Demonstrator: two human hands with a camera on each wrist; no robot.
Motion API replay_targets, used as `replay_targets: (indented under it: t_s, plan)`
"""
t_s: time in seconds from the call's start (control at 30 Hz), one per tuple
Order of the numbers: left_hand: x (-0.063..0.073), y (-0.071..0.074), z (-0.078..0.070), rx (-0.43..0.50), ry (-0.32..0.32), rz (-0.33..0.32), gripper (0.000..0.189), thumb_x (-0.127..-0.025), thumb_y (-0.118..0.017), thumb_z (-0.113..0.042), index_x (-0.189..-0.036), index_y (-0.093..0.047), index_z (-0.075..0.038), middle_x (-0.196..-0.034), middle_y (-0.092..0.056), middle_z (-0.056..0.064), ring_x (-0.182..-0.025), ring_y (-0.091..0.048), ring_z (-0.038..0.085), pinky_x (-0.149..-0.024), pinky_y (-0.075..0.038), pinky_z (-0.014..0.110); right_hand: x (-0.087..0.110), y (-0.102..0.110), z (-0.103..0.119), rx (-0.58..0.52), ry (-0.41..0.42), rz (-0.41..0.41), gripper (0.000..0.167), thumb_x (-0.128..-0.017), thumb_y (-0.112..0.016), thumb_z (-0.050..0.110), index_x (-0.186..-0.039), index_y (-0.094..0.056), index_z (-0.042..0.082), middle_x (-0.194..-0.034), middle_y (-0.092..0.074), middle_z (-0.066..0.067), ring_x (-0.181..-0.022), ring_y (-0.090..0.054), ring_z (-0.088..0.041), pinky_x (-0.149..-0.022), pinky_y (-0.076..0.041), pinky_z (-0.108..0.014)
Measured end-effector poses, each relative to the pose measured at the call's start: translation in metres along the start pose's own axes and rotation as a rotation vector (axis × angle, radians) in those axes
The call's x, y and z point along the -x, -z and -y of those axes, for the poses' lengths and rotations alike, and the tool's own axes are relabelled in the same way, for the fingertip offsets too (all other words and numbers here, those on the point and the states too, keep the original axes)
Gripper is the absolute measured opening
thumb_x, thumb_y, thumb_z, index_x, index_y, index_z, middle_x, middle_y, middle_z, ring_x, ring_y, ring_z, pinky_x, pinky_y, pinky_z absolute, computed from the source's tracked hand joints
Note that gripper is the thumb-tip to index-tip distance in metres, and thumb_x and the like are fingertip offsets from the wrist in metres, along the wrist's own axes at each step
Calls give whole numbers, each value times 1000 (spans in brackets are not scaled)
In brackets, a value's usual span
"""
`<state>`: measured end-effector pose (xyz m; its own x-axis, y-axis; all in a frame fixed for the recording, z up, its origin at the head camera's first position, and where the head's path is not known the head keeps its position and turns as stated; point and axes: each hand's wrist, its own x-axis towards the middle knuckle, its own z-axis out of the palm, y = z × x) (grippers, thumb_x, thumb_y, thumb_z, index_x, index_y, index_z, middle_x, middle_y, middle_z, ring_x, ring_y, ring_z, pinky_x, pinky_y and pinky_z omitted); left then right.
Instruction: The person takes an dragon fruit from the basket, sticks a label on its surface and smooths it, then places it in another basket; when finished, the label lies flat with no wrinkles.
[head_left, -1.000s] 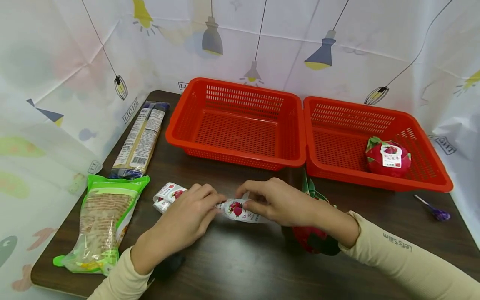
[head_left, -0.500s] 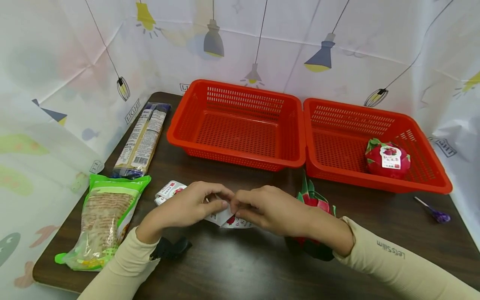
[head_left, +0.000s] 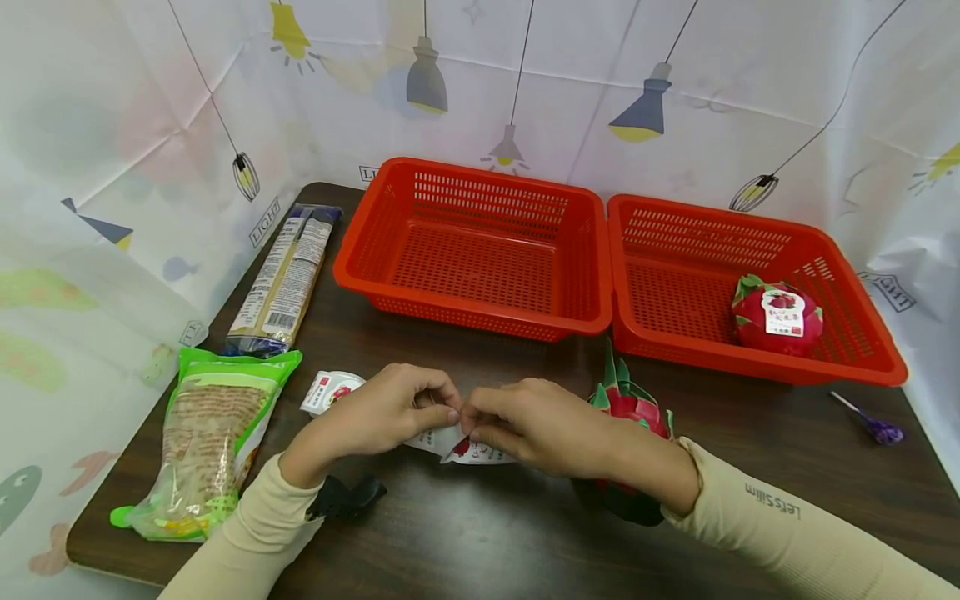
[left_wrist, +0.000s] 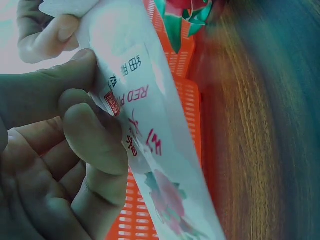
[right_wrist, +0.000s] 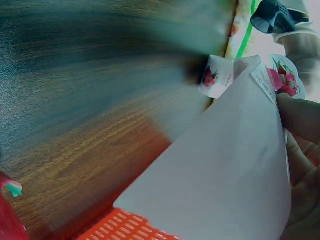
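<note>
1. Dark wood-grain worktop [head_left: 465, 542] fills the bottom of my head view, its near left corner showing.
2. Cream sleeves [head_left: 795, 512] reach in from the near side, a black device [head_left: 348, 497] by the left wrist.
3. Midway between the worktop's left and right edges, I have both hands meeting on a label strip [head_left: 491, 454]: the left hand [head_left: 382, 408] and the right hand [head_left: 536, 421] each pinch it, fingertips close together. White with red fruit prints, it runs beneath the left hand to a curled end.
4. By the left edge I see a green-and-clear bag [head_left: 202, 442] of brown slices.
5. Right of centre, a red dragon fruit [head_left: 633, 407] sits partly hidden behind the right forearm.
6. Near the right edge lies a purple lollipop [head_left: 881, 429].
7. Toward the far left corner lies a long packet [head_left: 281, 283].
8. Along the far edge stand a left basket [head_left: 480, 318] and a right basket [head_left: 705, 360], both red; the latter holds a labelled fruit [head_left: 772, 340].
9. Behind hangs a lamp-printed curtain [head_left: 570, 50].
</note>
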<state>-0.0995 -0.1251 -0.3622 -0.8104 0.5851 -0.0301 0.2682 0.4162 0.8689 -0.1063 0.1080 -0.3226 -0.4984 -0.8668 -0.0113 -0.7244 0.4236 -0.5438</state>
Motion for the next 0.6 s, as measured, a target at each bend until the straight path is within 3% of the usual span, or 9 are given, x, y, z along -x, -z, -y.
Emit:
replay_targets:
  t_s: [0.3, 0.6]
  plan:
    - [-4, -1, 3, -25, 12, -1, 4, -97, -68, -11, -94, -71, -11, -76, -62, -5, -66, -53, 4, -58, -44, 20, 5, -6, -3, 130, 36, -110, 6, -97, -70, 18, -103, -69, 21, -108, -65, 8, -99, -57, -8, -81, -51, -23]
    - [-8, -4, 10, -55, 55, 19, 5, -96, -68, -12, -93, -70, -9, -74, -60, -4, -67, -52, 5, -59, -43, 20, 9, -7, -6, 19, 55, -170, 9, -94, -74, 16, -101, -70, 20, -102, -66, 11, -96, -56, -7, -82, -49, -22]
